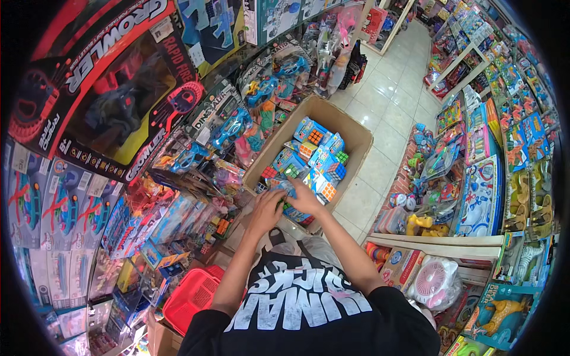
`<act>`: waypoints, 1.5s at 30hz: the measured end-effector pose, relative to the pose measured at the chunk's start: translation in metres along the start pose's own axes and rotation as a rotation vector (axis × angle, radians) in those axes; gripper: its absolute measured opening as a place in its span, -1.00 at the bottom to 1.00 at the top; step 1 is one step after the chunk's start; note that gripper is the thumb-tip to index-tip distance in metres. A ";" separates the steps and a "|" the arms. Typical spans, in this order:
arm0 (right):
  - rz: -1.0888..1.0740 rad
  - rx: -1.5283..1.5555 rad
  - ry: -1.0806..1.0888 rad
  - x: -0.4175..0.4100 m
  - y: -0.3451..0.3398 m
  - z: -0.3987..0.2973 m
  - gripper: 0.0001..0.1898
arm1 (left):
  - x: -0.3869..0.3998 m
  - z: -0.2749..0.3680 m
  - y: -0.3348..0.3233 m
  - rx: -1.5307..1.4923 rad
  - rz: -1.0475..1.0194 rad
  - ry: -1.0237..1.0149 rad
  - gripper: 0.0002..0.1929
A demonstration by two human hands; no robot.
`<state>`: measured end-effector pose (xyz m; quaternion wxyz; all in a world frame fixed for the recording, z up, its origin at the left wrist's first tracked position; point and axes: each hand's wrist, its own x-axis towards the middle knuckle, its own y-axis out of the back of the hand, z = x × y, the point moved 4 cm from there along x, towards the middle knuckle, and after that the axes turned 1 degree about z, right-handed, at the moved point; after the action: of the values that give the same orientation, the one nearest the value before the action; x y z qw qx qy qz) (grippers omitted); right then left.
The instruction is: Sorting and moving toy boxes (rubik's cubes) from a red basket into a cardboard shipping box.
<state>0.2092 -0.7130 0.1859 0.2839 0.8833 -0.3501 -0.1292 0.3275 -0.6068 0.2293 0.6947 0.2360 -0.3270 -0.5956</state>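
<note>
A tall cardboard box stands open before me with several packaged puzzle cubes heaped inside, in blue printed wrapping with coloured cubes showing. Over the box's near end, my left hand and my right hand meet around one blue-wrapped puzzle cube. My fingers cover most of that pack; a bit of green shows between the hands. Just beyond my right fingers lies another pack with a green cube. A white-tiled cube rests to the right of my right hand.
Shelves of boxed toys, including a toy blaster box, rise close on my left. A red plastic basket sits by my left elbow. At right, a toy shelf holds a pink fan. Tiled floor runs between.
</note>
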 end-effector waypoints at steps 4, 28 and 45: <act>-0.114 -0.175 -0.153 -0.002 -0.019 0.003 -0.29 | 0.000 -0.005 -0.010 0.173 -0.035 0.014 -0.61; 0.464 1.000 -0.775 -0.164 -0.005 0.108 -0.31 | 0.000 0.104 -0.100 -0.050 -0.436 -0.315 -0.36; 0.684 0.943 -0.469 -0.239 0.077 0.046 -0.60 | -0.020 0.154 -0.118 0.181 -0.216 -0.046 -0.34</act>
<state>-0.0248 -0.6127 0.2018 -0.1954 0.6996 -0.6852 -0.0530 0.1339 -0.5992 0.2451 0.5950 0.3178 -0.3678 -0.6401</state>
